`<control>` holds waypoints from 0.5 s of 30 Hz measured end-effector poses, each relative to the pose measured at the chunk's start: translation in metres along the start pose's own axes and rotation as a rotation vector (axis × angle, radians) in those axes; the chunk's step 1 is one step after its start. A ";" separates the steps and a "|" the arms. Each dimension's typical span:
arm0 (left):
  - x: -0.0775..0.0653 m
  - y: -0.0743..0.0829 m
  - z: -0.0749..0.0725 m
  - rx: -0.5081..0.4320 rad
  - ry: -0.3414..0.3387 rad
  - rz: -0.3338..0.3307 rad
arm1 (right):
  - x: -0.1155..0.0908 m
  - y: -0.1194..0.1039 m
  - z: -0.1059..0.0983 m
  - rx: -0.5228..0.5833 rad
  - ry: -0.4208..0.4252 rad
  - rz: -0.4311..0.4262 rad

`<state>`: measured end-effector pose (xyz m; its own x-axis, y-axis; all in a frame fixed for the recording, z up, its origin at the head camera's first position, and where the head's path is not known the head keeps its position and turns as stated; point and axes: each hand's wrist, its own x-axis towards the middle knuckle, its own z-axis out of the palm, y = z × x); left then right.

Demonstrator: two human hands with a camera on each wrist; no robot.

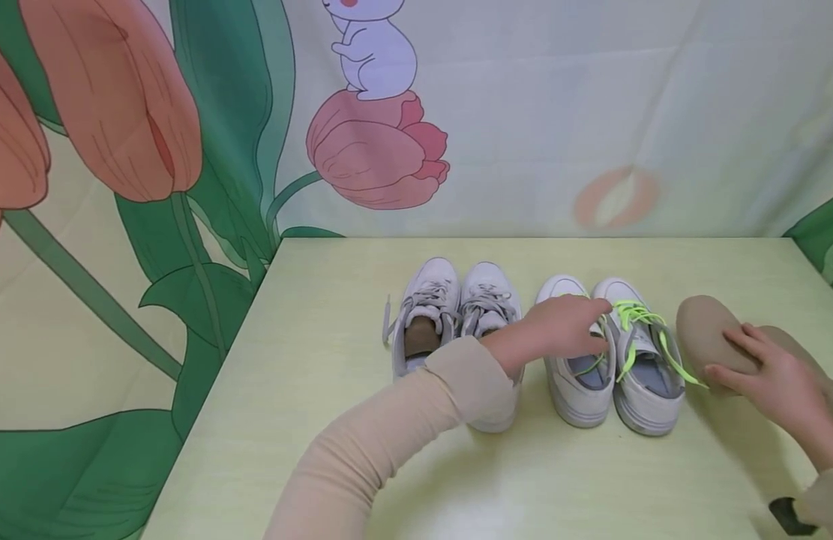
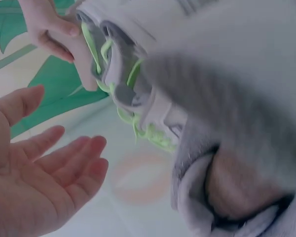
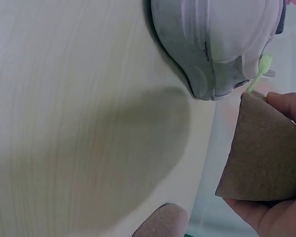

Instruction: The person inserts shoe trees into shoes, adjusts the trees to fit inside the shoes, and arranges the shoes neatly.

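We are looking down at a person's two hands over a pale table (image 1: 268, 375). The left hand (image 1: 567, 326) is hovering with its fingers relaxed and thumb apart, holding nothing; under and right of those fingers, white sneakers with neon-green laces (image 1: 648, 401) are standing. Left of the left fingers, white sneakers with grey laces (image 1: 486, 300) are standing, a brown piece (image 1: 421, 336) showing inside one. The right hand (image 1: 777, 375) is gripping a brown, cardboard-like shoe insert (image 1: 702, 322) between thumb and fingers, just right of the neon-laced pair. Beyond the right fingers, a second brown insert (image 1: 797, 349) is showing, partly hidden.
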<state>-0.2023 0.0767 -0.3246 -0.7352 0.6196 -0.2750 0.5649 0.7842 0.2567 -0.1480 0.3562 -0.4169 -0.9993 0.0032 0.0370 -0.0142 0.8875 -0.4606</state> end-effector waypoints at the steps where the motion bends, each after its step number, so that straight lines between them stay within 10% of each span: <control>1: 0.001 -0.001 -0.001 0.011 -0.002 0.010 | 0.000 0.000 -0.001 0.003 0.000 -0.003; 15: 0.016 -0.018 -0.010 0.013 0.004 0.026 | -0.004 -0.004 -0.007 0.049 0.006 -0.015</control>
<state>-0.2281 0.0728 -0.3244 -0.7218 0.6395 -0.2645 0.5885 0.7683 0.2516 -0.1434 0.3556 -0.4087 -0.9987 -0.0073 0.0497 -0.0313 0.8640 -0.5026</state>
